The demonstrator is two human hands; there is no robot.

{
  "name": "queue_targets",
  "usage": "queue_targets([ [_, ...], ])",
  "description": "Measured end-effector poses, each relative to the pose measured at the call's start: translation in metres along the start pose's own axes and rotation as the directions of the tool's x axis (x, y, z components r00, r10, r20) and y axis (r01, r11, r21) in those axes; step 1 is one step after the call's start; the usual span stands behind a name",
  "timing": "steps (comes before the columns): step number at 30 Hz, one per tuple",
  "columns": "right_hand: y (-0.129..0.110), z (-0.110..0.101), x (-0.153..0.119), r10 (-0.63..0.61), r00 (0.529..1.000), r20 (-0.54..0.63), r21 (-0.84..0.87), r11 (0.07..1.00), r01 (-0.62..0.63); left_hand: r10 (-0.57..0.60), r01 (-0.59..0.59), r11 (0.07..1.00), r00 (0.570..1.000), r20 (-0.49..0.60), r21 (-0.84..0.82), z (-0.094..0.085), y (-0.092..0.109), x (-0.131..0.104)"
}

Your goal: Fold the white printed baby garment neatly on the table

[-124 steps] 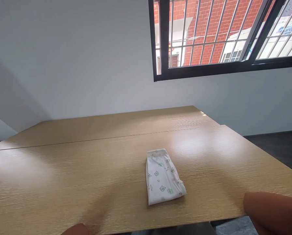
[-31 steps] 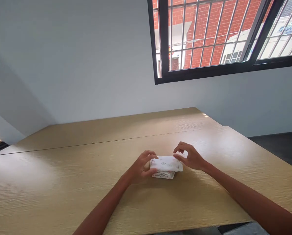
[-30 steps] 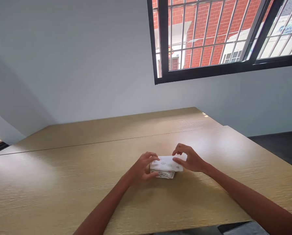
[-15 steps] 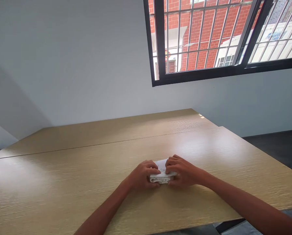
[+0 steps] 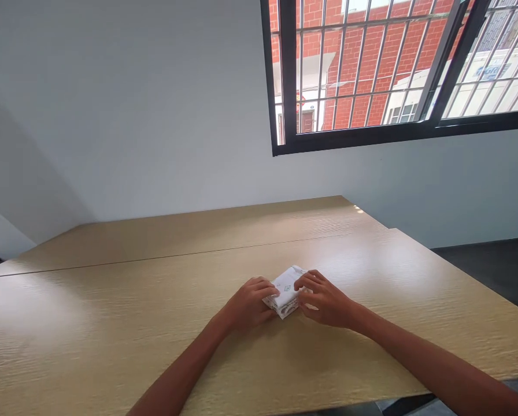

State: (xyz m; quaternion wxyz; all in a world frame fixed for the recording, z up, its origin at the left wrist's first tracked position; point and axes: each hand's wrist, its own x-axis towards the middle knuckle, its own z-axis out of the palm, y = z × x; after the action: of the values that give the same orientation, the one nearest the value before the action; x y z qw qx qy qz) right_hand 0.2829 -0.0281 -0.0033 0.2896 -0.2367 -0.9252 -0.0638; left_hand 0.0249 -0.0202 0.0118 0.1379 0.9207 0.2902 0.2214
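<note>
A small folded white cloth point(image 5: 288, 284) with tiny printed figures lies on the wooden table, its layers showing along the near edge. It might be paper; the material is hard to tell. My left hand point(image 5: 252, 304) grips its left side, thumb low and fingers over the top. At the right side, my right hand point(image 5: 324, 299) curls its fingers over the edge, with the thumb lower down near the front layers. Part of the right corner is hidden behind those fingers.
The pale wooden table point(image 5: 111, 323) spreads out to both sides, with a seam running across its far part. Behind it stands a plain wall point(image 5: 155, 115). A black-framed window point(image 5: 354, 138) with metal bars is at the upper right. Dark floor point(image 5: 493, 266) shows on the right.
The folded cloth has turned, so a corner now points toward me and more of its top shows. My right hand's grip has loosened a little. The view has shifted slightly.
</note>
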Motion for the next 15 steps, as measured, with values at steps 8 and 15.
queue_targets([
  [8,-0.012,0.001,0.006,-0.178,0.980,0.083,-0.158,0.969,0.190,-0.017,0.019,0.994,1.000,0.015,-0.112,0.003,0.004,-0.002],
  [15,-0.012,0.011,0.007,-0.211,0.976,0.049,-0.234,0.948,0.217,-0.022,0.019,0.986,1.000,-0.017,-0.165,0.009,0.001,-0.002],
])
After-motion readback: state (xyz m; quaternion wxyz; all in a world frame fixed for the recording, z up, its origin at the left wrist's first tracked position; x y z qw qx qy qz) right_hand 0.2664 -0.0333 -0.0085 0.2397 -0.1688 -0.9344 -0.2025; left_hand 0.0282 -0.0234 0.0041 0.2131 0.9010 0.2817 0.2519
